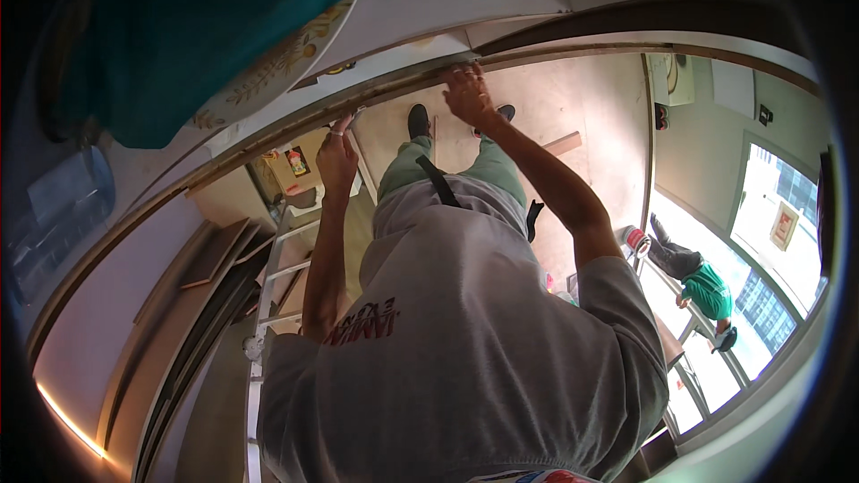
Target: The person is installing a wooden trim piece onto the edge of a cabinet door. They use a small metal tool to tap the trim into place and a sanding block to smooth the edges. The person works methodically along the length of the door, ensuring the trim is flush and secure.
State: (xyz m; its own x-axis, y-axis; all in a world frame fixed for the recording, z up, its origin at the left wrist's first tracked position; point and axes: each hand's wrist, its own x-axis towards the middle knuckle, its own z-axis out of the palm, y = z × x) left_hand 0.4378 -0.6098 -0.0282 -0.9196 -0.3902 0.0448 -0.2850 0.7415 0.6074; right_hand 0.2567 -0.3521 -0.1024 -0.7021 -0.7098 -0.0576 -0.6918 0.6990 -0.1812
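A long brown wooden edge strip (394, 85) curves across the upper part of the head view, in front of me. My left hand (337, 159) is raised just below this strip, its fingers closed. A small pale, shiny bit shows at its fingertips, too small to name. Farther right, my right hand (468, 97) reaches up with fingers stretched out, its tips at the strip's underside and nothing visible in it. Both forearms are bare below grey short sleeves.
A teal cloth (215, 27) hangs large at the upper left over a white panel with gold leaf patterns (282, 72). A metal ladder (265, 304) and leaning boards (170, 340) stand left. A person in green (710, 291) is by the right windows. A wood strip (564, 143) lies on the floor.
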